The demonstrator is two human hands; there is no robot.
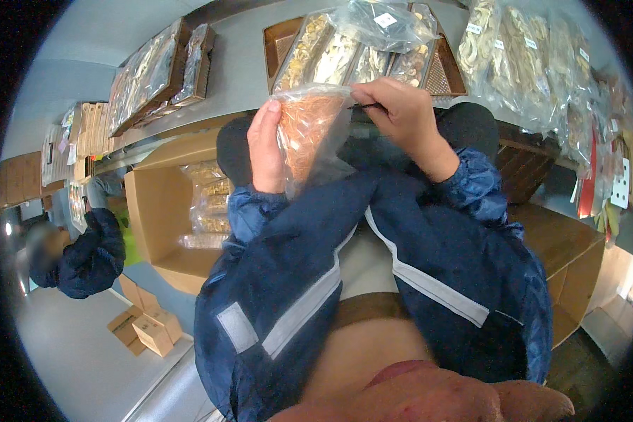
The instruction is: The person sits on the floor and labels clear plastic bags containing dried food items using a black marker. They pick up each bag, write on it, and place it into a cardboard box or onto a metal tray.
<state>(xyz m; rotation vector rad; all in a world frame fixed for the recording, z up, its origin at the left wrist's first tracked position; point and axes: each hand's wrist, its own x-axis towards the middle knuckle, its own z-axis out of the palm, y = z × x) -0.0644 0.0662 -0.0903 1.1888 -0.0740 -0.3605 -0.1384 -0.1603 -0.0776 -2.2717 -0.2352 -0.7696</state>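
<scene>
Upright over my lap is a clear plastic bag (310,129) filled with fine orange-brown dried strands. My left hand (266,145) grips its left side, the thumb lying on the front of the film. At the upper right corner of the bag's mouth, my right hand (403,118) has its fingers closed on the film. A thin dark item (368,106) shows beneath those fingers; what it is cannot be told. Just beyond the bag, a brown tray (450,68) holds packs of dried mushrooms (337,55) and other dried slices, with a clear bag (382,24) lying across them.
Bagged dried goods (522,58) crowd the table's right side. More filled trays (150,74) stand at left. An open cardboard box (145,211) with packs stands by my left arm, another carton (564,258) by my right. A person (92,253) works at far left.
</scene>
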